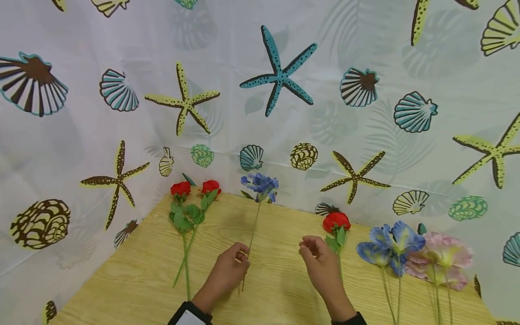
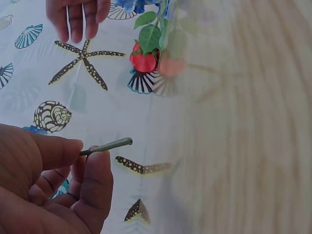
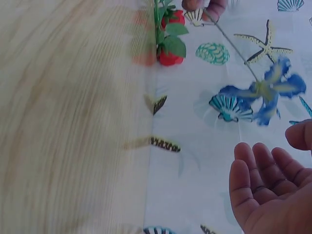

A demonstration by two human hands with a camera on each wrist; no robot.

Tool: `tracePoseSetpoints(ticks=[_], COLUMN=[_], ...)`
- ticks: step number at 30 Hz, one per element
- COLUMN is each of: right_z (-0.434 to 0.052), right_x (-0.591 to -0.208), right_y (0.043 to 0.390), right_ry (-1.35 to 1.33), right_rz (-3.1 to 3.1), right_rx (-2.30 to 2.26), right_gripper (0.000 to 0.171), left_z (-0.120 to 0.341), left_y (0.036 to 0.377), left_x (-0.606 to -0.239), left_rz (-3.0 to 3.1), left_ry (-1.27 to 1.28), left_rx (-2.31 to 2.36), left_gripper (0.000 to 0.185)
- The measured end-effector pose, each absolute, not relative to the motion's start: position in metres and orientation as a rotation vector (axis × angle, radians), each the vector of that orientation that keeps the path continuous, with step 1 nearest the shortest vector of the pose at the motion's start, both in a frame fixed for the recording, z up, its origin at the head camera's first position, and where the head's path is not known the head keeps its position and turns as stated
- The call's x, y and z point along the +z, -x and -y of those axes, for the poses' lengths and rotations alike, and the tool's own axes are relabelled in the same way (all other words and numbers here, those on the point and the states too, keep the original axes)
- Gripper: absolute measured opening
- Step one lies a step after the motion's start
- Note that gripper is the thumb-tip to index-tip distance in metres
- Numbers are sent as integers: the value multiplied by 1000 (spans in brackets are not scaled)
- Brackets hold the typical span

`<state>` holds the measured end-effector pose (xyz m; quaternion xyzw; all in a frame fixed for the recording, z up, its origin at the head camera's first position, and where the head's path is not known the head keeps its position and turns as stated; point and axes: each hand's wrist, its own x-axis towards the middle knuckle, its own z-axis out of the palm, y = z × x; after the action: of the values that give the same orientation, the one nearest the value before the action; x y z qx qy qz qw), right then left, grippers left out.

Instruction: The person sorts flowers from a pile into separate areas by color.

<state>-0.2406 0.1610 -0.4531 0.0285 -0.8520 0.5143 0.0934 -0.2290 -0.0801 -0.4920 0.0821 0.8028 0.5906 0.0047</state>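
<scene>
Flower in hand: blue flower (image 1: 261, 185), ruffled fabric petals on a thin, wiry green stem, lying up the middle of the table with its head at the far edge.
Left hand: left hand (image 1: 228, 269) pinches that stem low down; the left wrist view shows thumb and forefinger (image 2: 95, 180) closed on the blunt, rounded stem end.
Right hand: right hand (image 1: 321, 264) hovers just beside it, fingers loosely curled, palm bare, gripping nothing.
Hands together or apart: apart, a gap of bare wood between them.
Nearest neighbour: single red rose (image 1: 336, 221), round bud and broad leaves, lying right by the right hand's fingertips.
Left side: pair of red roses (image 1: 195, 188) with leafy, crossing stems.
Right side: blue blooms (image 1: 390, 246) beside pale pink blooms (image 1: 443, 257), soft and crinkled.
Surface: wooden table (image 1: 134, 280), light yellow, straight grain.
Backdrop: smooth white curtain (image 1: 365, 40), printed with starfish and ribbed shells.
</scene>
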Motion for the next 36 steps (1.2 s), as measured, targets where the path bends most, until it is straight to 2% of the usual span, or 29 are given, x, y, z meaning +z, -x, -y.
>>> tracePoseSetpoints(ticks=[11,22,29,36], right_z=[-123,-122,-131,-137], right_x=[-446,-419,-436,-440], right_y=[242,221,227,229], right_ry=[-268,-208,-136,-69], right_rz=[2503,2419,2327,2380], right_rx=[1663,1740,1985,2026], right_gripper=[29,24,25,31], left_z=[40,18,8,6], left_y=[215,202,194,193], left_x=[-485,-478,-476,-482], left_rz=[-2370,-2341,-2335,-2398], left_ry=[-392,-467,-442,-459], left_rx=[1911,1880,1857,1788], left_gripper=[11,7,6,6])
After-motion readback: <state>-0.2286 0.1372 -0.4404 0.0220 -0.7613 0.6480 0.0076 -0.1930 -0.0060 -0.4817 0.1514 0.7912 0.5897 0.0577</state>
